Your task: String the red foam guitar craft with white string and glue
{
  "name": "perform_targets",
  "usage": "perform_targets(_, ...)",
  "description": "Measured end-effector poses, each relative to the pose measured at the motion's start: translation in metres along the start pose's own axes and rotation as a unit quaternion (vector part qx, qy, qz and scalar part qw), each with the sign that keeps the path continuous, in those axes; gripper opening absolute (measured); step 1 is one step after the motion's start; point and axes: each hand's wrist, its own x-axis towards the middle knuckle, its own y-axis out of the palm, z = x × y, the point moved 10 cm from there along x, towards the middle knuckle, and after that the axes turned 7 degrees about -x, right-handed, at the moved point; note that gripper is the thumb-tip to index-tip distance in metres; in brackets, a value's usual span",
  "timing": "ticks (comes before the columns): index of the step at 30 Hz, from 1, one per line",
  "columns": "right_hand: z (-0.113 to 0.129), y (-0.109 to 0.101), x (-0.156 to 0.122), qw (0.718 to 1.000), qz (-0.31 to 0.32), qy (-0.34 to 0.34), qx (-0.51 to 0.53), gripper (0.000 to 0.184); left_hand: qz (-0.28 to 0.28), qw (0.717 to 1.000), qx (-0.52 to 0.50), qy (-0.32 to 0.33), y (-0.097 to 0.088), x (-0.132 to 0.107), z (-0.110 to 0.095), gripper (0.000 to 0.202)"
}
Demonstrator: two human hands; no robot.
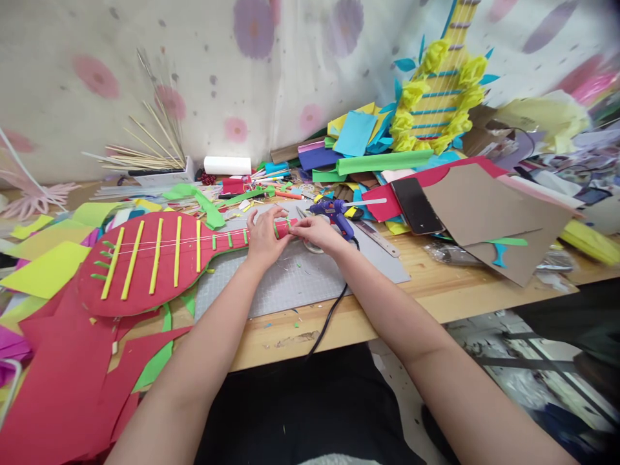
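A red paper lute point(140, 258) with yellow bars and green strips lies on the left, and white strings run along it to the narrow neck. My left hand point(265, 237) is over the neck, its fingers bent and closed around it. At the neck's end my right hand point(317, 232) pinches, thumb against fingers; what lies between the fingertips is too small to make out. Just behind the right hand is a purple glue gun point(334, 212) with a white glue stick. A grey cutting mat point(276, 290) lies under the hands.
A phone point(417, 205) and brown cardboard point(494, 213) lie to the right, near a metal ruler point(376, 237). A yellow paper lute point(438, 97) stands at the back. Red paper point(62, 381) covers the left side. The glue gun's black cord point(330, 316) hangs over the table edge.
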Motion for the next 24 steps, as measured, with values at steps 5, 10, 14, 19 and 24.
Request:
perform_targets(5, -0.003, 0.0, 0.001, 1.0, -0.018, -0.001, 0.006, 0.026, 0.004, 1.0, 0.003, 0.0, 0.003, -0.001, 0.001, 0.056)
perform_targets(10, -0.005, -0.004, 0.003, 0.998, -0.053, 0.013, -0.037, 0.026, 0.011, 1.0, 0.013, 0.0, 0.002, 0.0, 0.0, 0.059)
perform_targets(14, -0.004, -0.006, 0.002, 0.995, -0.068, 0.016, -0.068, 0.028, 0.005, 0.999, 0.051, 0.002, -0.01, 0.003, 0.0, 0.039)
perform_targets(19, -0.003, -0.003, 0.0, 0.996, -0.059, 0.02, -0.062, 0.029, -0.006, 0.996, 0.093, 0.009, -0.025, 0.008, 0.006, 0.007)
perform_targets(24, -0.002, -0.001, 0.0, 0.998, -0.049, 0.013, -0.047, 0.032, 0.008, 0.995, 0.099, 0.015, -0.021, 0.009, 0.014, 0.006)
